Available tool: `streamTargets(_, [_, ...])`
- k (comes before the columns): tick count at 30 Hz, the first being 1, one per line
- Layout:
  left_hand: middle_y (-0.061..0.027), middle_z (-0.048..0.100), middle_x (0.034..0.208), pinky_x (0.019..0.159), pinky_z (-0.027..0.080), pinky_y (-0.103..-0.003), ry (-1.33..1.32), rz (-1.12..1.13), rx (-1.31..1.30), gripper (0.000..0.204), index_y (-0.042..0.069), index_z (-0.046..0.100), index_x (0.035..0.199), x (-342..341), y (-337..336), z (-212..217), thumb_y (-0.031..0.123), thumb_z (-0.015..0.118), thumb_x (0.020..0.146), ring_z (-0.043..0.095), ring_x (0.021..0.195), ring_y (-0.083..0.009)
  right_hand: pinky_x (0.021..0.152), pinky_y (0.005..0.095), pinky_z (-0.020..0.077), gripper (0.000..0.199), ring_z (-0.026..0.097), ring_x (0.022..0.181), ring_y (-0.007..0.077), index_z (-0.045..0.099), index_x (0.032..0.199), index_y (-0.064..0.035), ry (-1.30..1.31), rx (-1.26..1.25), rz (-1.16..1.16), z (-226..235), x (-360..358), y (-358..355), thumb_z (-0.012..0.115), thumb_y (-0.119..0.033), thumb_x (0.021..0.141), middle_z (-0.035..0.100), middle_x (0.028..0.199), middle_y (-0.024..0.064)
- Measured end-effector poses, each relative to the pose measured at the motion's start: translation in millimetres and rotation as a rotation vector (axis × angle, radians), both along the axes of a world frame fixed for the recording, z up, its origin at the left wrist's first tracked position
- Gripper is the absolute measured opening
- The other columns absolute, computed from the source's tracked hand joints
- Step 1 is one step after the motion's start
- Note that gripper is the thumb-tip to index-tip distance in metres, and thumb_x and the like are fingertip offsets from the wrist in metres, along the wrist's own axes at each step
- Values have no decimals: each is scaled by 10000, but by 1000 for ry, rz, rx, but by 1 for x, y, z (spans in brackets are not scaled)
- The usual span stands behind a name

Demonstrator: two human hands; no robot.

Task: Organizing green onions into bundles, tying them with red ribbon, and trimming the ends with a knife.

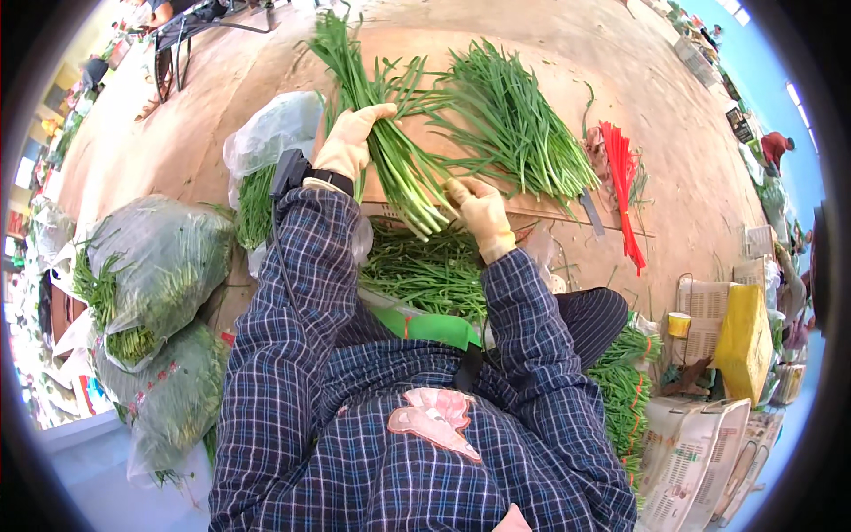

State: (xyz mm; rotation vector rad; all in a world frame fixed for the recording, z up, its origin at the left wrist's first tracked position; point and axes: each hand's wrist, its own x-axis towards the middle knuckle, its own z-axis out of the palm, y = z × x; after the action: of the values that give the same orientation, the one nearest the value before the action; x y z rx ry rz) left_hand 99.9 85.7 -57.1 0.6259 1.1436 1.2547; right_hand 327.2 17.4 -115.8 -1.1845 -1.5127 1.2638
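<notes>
My left hand (347,142), in a pale cream glove, is closed round a bunch of garlic chives (387,142). The bunch slants, leaves up and away, pale stem ends toward me. At its right side my right hand (480,213), gloved alike, has its fingers pinched on thin stalks near the stem ends; how many is hidden. A larger pile of garlic chives (519,124) lies on the wooden board (412,182) to the right. Below my hands, in front of my lap, is a heap of loose green stalks (421,270).
A flat metal blade (592,213) and red ties (620,186) lie right of the pile. Plastic bags of greens (164,266) stand at left. Tied bundles (625,390) sit by my right leg, near plastic crates (696,443) and a yellow container (743,341).
</notes>
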Motion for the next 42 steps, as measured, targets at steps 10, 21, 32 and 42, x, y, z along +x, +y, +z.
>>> streamTargets(10, [-154, 654, 970, 703, 562, -342, -407, -332, 59, 338, 3, 565, 1144, 2, -32, -35, 146, 611, 841, 659, 802, -218, 648, 258, 473, 335, 589, 687, 131, 605, 1039, 35, 292, -294, 135, 5, -3, -25, 494, -268, 950, 648, 781, 64])
streamTargets(21, [-76, 665, 823, 613, 549, -289, -235, -127, 197, 231, 14, 603, 1003, 25, -50, -33, 43, 663, 781, 653, 698, -167, 710, 217, 447, 243, 594, 847, 92, 615, 1067, -21, 644, -439, -224, -3, -22, -44, 564, -201, 912, 655, 964, 39])
streamTargets(32, [-45, 602, 695, 527, 503, -278, 39, 58, 138, 177, 10, 597, 905, -44, -53, -17, 14, 654, 738, 579, 559, -155, 984, 316, 381, 509, 474, 1175, 227, 422, 1273, 59, 245, -163, 196, -4, -59, -39, 602, -217, 885, 511, 1245, 174])
streamTargets(42, [-217, 641, 935, 747, 507, -363, 855, -73, -65, 605, -83, 524, 1100, -99, 53, -67, 124, 752, 579, 640, 820, -302, 895, 279, 432, 378, 546, 1032, 173, 520, 1177, 39, 248, -321, 204, -36, -48, -18, 621, -151, 866, 585, 1121, 110])
